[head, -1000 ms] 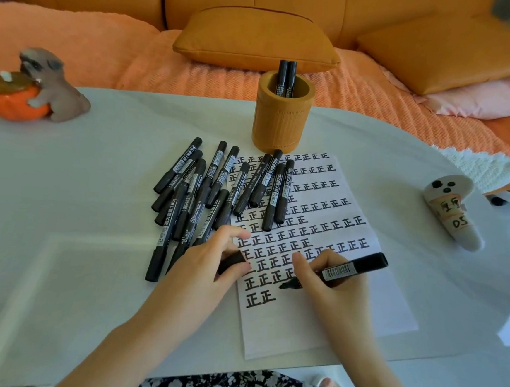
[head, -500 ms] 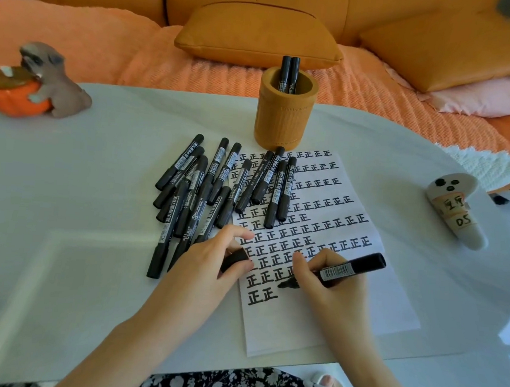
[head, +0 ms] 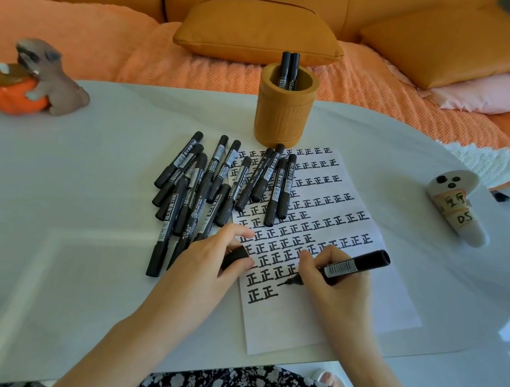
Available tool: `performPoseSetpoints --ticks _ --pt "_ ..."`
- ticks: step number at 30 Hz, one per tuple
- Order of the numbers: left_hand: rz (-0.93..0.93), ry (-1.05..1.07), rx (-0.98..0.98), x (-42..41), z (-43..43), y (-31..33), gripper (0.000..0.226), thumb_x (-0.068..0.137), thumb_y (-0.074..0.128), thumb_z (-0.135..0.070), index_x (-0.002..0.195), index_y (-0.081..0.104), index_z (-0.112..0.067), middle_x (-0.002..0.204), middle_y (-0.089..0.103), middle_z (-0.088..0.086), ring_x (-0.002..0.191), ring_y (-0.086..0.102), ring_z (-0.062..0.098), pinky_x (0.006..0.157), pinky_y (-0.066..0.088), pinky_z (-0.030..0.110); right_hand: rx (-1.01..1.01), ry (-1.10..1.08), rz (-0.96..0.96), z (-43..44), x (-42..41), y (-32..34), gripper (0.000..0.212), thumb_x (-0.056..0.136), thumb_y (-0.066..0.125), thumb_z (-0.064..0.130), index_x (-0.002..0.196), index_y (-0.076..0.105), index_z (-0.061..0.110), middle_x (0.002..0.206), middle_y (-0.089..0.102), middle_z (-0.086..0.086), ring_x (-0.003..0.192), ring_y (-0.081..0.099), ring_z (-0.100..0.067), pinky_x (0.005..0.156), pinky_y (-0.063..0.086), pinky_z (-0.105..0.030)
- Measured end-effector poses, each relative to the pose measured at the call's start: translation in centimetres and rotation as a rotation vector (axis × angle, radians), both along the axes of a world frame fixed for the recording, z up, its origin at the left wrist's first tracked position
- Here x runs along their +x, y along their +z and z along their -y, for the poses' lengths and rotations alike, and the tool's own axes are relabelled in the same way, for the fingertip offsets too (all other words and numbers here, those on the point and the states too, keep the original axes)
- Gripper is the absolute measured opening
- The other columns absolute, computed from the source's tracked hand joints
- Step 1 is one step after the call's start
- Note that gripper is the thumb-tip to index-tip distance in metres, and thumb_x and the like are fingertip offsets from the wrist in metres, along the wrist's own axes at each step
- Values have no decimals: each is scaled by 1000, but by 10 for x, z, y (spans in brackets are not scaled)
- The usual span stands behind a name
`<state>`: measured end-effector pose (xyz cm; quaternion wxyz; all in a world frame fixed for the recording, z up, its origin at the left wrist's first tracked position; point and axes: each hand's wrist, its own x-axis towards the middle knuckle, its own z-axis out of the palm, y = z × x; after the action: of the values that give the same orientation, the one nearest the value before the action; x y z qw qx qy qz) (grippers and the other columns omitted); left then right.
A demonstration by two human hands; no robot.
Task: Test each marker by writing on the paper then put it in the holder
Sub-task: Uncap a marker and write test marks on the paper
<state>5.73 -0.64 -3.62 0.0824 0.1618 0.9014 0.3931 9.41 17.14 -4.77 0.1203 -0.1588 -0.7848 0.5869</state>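
A dog figurine point(head: 56, 87) hugs an orange bowl point(head: 9, 99) on the table's point(head: 65, 184) left. A labelled white ghost figure point(head: 457, 209) lies at right.

Our right hand point(head: 335, 279) grips a marker point(head: 355, 263), its tip on the paper point(head: 313, 326) at a short stroke just right of the bottom row's two characters. Our left hand point(head: 209, 260) pinches the cap point(head: 235, 257) at the paper's left edge. A pile of markers point(head: 205, 189) lies across that edge on the table point(head: 63, 208). Behind the paper, the holder point(head: 284, 113) has two markers point(head: 289, 69) upright.
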Motion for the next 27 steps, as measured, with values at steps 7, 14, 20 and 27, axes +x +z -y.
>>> performPoseSetpoints --ticks 7,14,20,27 --pt "-10 3 -5 0 0 -1 33 89 54 -39 120 45 -42 105 50 -26 94 50 -7 72 36 -1 -22 19 7 1 1 3 35 84 68 15 58 48 -1 48 47 -7 48 38 -6 47 30 -14" --pt "-20 -2 -8 0 0 0 33 89 54 -39 120 45 -41 100 46 -29 90 46 -12 71 36 -3 8 47 33 1 1 2 35 84 67 16 61 48 -2 58 56 -23 50 37 -9 48 30 -18" --pt "-19 -2 -3 0 0 0 32 89 54 -39 120 45 -41 104 48 -27 96 48 -6 72 36 -1 39 51 61 2 1 2 36 81 66 14 57 43 0 64 55 -30 53 38 -13 47 27 -20" --pt "-23 -4 1 0 0 0 33 89 53 -40 120 45 -41 105 49 -26 99 50 -5 74 36 0 -2 25 31 1 2 5 37 83 67 14 59 46 -3 60 54 -26 51 37 -11 47 27 -19"
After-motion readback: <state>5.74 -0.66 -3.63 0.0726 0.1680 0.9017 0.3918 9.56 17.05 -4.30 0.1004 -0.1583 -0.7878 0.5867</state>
